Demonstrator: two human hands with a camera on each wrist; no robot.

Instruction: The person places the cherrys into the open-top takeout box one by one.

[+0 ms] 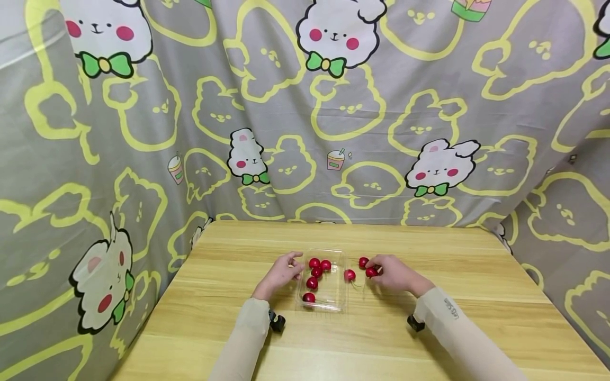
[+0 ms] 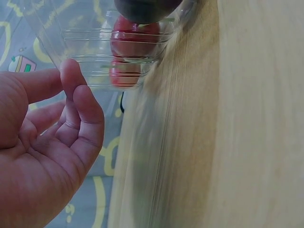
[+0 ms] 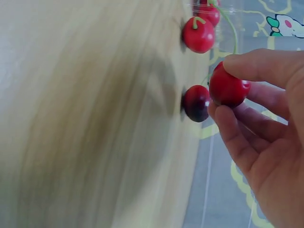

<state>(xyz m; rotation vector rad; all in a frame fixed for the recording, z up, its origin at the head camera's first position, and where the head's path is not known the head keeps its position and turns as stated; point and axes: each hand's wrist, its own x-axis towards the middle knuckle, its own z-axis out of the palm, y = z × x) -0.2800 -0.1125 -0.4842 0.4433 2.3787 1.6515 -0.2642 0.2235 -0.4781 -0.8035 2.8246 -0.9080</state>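
Note:
My right hand [image 1: 393, 273] pinches a red cherry [image 3: 229, 86] by its body between thumb and fingers, its green stem pointing up. Two more cherries lie on the table beside it: one [image 1: 364, 262] just behind the fingers, the other [image 1: 350, 275] near the right wall of a clear plastic box [image 1: 335, 288]. Several cherries [image 1: 312, 283] sit inside the box, mostly along its left side. At the box's left edge is my left hand [image 2: 57, 128], its fingers loosely bent and nothing visible between them. Whether its fingertips touch the box I cannot tell.
The wooden table [image 1: 200, 317] reaches back to a grey patterned cloth [image 1: 286, 121] that hangs behind it and at both sides. A small black device [image 1: 276, 321] is strapped at the left wrist, and another [image 1: 415, 323] at the right.

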